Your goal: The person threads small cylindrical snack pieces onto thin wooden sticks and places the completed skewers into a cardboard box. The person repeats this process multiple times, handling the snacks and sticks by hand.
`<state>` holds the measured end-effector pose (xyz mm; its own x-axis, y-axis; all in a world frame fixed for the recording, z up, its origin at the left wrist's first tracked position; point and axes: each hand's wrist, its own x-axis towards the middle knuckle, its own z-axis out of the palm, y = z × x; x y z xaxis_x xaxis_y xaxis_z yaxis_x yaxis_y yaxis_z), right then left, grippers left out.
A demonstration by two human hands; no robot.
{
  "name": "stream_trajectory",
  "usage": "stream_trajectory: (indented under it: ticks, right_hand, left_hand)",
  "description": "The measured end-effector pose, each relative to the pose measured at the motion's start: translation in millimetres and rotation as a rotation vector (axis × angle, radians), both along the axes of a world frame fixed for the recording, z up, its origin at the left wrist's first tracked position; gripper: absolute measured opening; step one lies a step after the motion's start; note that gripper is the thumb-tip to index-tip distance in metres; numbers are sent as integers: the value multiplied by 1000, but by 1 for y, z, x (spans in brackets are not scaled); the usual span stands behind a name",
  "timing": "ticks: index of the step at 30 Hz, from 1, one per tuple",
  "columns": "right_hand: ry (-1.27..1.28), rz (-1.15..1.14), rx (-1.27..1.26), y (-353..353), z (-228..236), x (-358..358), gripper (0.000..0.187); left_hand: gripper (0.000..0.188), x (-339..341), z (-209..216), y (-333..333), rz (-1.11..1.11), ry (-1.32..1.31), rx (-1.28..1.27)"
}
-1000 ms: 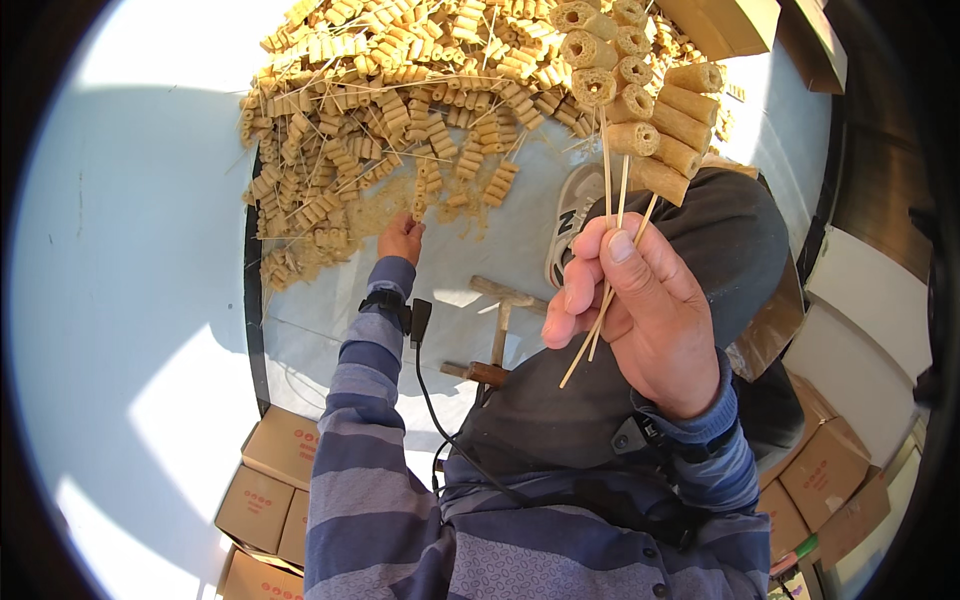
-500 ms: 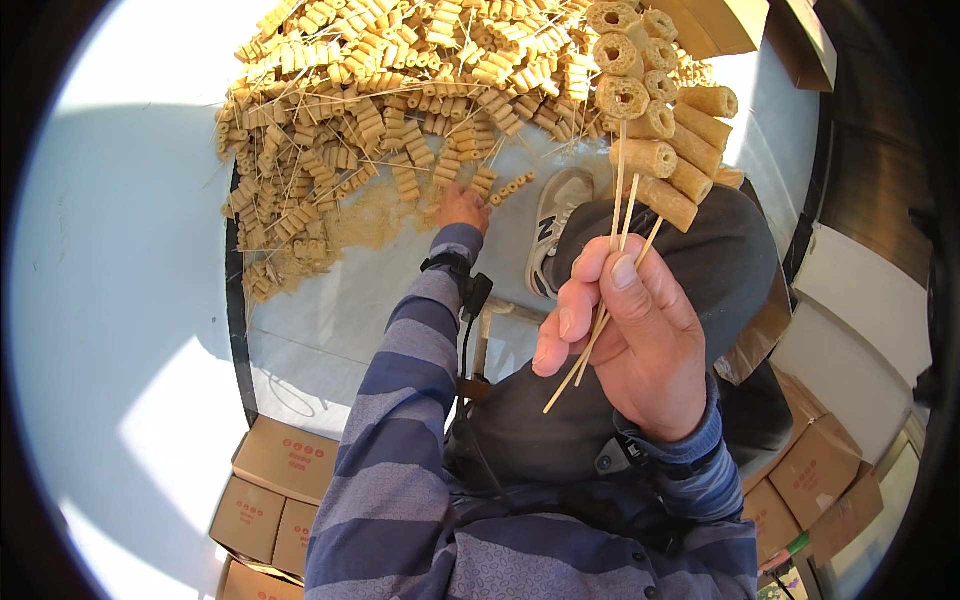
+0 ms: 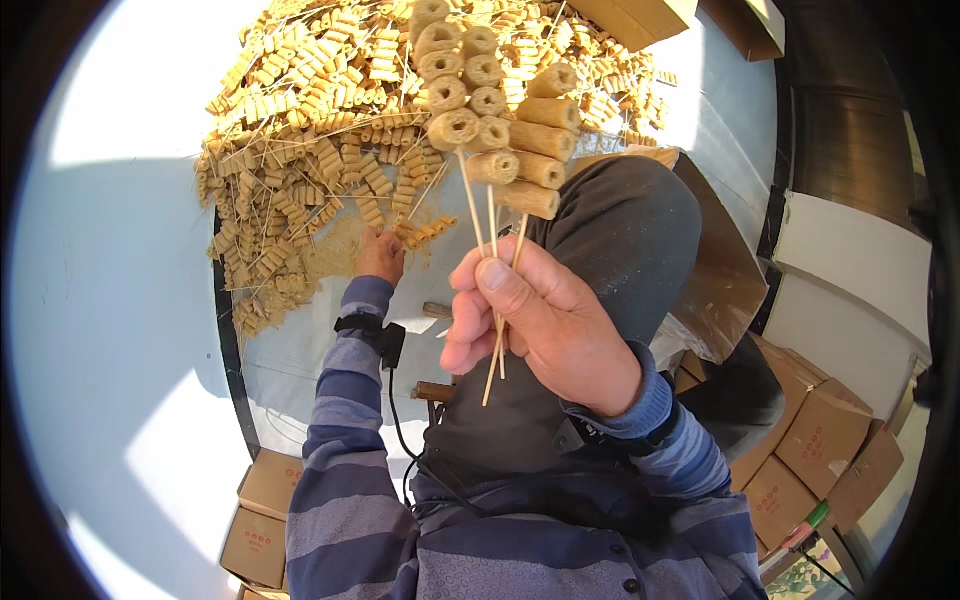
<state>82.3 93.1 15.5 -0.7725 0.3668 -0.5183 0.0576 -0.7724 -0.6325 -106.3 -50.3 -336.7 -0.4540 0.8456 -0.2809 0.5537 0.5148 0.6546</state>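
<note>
My right hand (image 3: 560, 325) pinches the bare ends of three thin wooden sticks between thumb and fingers. Threaded on these sticks are rows of tan, hollow, tube-shaped food pieces, making a fan of skewers (image 3: 490, 120) raised before me. Farther off to the left, my left hand (image 3: 380, 257) is down at the near edge of a heap of the same skewers (image 3: 300, 150). Its fingers are closed at the end of one skewer (image 3: 428, 233) lying beside them; the exact grip on its stick is hidden.
Crumbs (image 3: 330, 243) lie on the pale surface around the heap. Cardboard boxes (image 3: 265, 525) stand at the lower left, with more boxes (image 3: 815, 440) at the lower right. An open carton (image 3: 640, 20) is at the top. My bent leg (image 3: 635, 235) is beside the right hand.
The raised skewers and my right hand have shifted left in the view. My left hand now closes by a skewer at the heap's edge. The view itself has swung right.
</note>
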Motion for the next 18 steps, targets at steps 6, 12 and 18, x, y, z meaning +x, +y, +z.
stream_trajectory:
  ticks: [6,12,18]
  right_hand:
    - [-40,128,301,-15,1,-6,25]
    - [-241,-57,1140,8,42,49,21]
    - [-391,-217,1262,62,98,166,25]
  left_hand:
    - [17,-76,163,-64,-88,244,78]
    - [14,-51,350,-43,-188,486,219]
    - [19,31,486,16,-612,779,372]
